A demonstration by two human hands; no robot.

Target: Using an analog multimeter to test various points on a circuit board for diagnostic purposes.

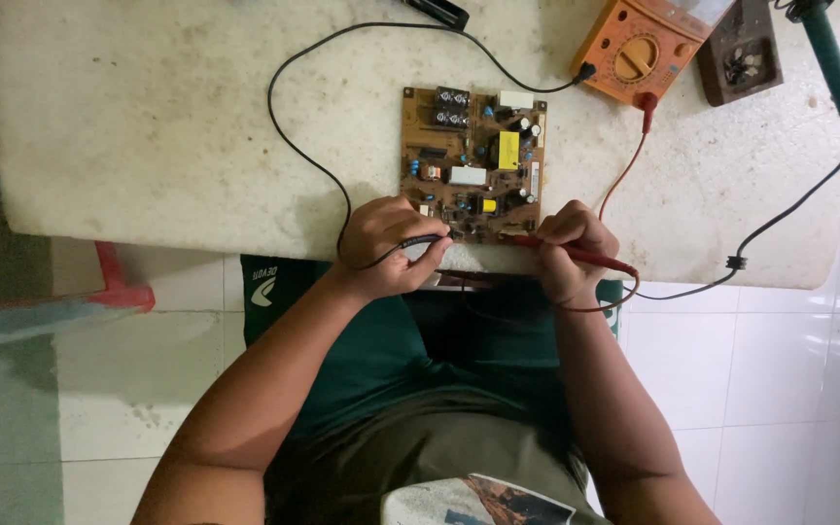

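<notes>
A brown circuit board (471,160) with capacitors and a yellow component lies on the stained white tabletop (148,117). My left hand (386,248) grips a black test probe (427,239) whose tip touches the board's near edge. My right hand (568,248) grips a red test probe (576,255), its tip also at the near edge of the board. The black lead (294,146) and the red lead (624,175) run back to an orange multimeter (639,49) at the far side of the table.
A small brown tray (741,53) of metal bits sits right of the meter. A green-handled soldering iron (828,58) lies at the far right, its black cord (780,219) trailing off the table edge. White floor tiles below; a red object (119,282) at left.
</notes>
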